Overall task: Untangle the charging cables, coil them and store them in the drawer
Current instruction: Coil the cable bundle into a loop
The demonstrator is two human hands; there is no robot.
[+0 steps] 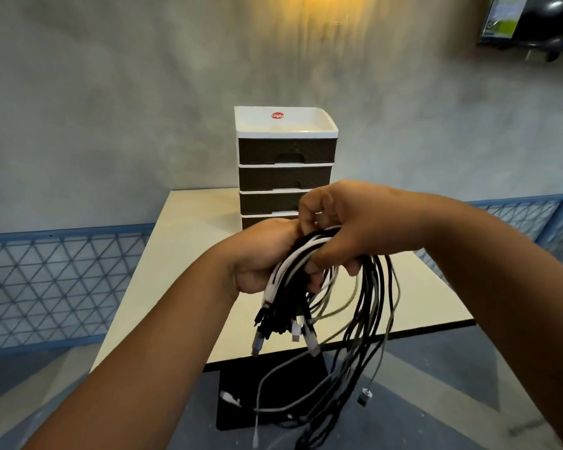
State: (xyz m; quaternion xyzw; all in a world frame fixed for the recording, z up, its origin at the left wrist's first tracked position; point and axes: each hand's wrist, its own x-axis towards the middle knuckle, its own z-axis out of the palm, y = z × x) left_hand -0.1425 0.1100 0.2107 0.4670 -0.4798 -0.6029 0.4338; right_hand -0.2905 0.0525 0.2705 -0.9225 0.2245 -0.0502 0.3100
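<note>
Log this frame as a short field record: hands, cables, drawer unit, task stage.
left hand: grips the cable bundle
right hand: fingers curled round the same bundle from above
cables: black and white, bunched, loops and plugs hanging below the hands
drawer unit: on the table, visible drawers closed
task stage: cables not yet separated or coiled, none stored

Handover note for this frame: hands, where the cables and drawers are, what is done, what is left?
Left hand grips the bundle of cables near the plug ends.
Right hand pinches strands at the top of the bundle.
Loops hang below the edge of the table, still mixed black and white.
Drawer unit stands at the table's back; the visible drawers are closed.
Done: cables gathered in hand.
Left: separate, coil, open a drawer, store.
</note>
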